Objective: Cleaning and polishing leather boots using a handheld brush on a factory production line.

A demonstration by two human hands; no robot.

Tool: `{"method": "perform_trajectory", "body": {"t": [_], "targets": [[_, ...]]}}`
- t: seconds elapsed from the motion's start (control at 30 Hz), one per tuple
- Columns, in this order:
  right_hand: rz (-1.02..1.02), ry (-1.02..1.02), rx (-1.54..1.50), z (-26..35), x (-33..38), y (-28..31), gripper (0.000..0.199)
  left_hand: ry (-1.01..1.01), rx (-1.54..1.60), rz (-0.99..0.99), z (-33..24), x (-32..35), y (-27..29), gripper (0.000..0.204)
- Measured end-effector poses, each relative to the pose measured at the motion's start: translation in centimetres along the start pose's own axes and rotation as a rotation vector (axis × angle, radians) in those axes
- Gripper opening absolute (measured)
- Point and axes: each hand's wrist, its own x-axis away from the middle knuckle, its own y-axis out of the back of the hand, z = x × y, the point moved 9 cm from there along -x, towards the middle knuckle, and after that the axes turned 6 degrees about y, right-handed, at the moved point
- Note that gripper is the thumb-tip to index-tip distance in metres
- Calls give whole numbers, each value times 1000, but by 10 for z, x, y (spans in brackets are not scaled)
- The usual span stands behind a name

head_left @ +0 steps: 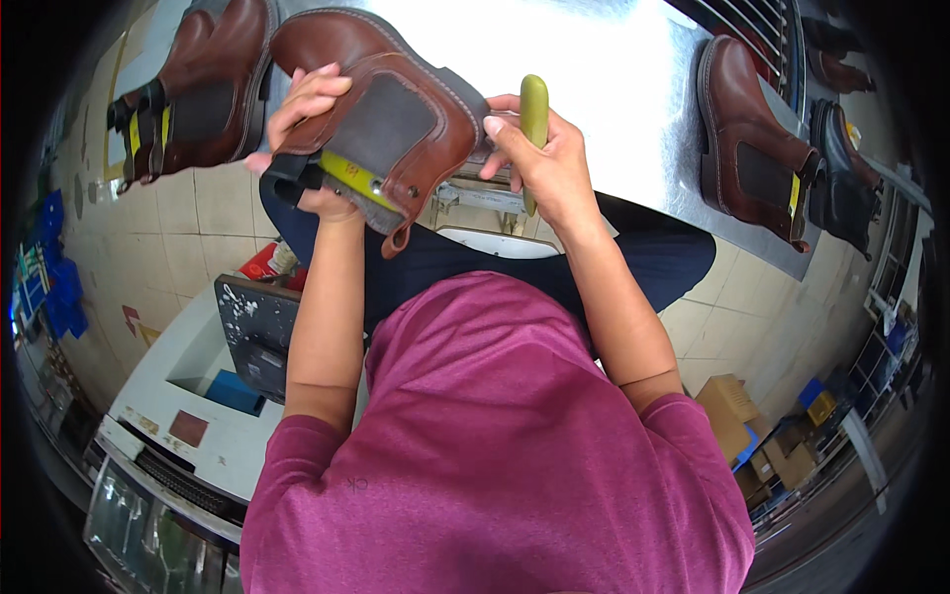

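Note:
A brown leather ankle boot [435, 84] with a dark elastic side panel is tilted in front of me, its toe up to the left and its pull loop hanging low. Inside its opening shows a yellow-green last [356, 178]. My left hand [307, 109] grips the boot from the left side, partly hidden behind it. In my right hand [554, 163] is a slim olive-green stick-like tool [534, 109], held upright; its exact kind is unclear. The thumb and fingertips of that hand are at the boot's heel edge.
More brown boots [203, 94] stand at the left of the shiny metal table [614, 89]. At the right are another brown boot [757, 148] and a black boot [841, 178], near a wire rack [752, 25]. Cardboard boxes [732, 416] lie on the floor.

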Motion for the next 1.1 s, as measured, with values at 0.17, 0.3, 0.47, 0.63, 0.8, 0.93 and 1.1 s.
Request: {"method": "perform_trajectory", "body": {"t": [0.17, 0.3, 0.47, 0.63, 0.8, 0.93, 1.1], "targets": [[-130, 244, 252, 28, 2, 5, 29, -8, 75, -5, 1, 1, -1, 87], [-69, 627, 663, 68, 5, -8, 27, 6, 84, 8, -1, 0, -2, 87], [13, 367, 805, 61, -9, -16, 21, -1, 102, 9, 2, 1, -2, 85], [35, 474, 955, 90, -22, -37, 22, 29, 74, 19, 5, 0, -4, 85], [101, 338, 754, 68, -25, -20, 26, 29, 82, 19, 7, 0, -5, 87], [74, 310, 709, 65, -14, -17, 26, -7, 117, 8, 5, 1, -3, 89], [27, 441, 938, 84, -16, -29, 21, 14, 69, 25, 5, -1, -7, 87]]}}
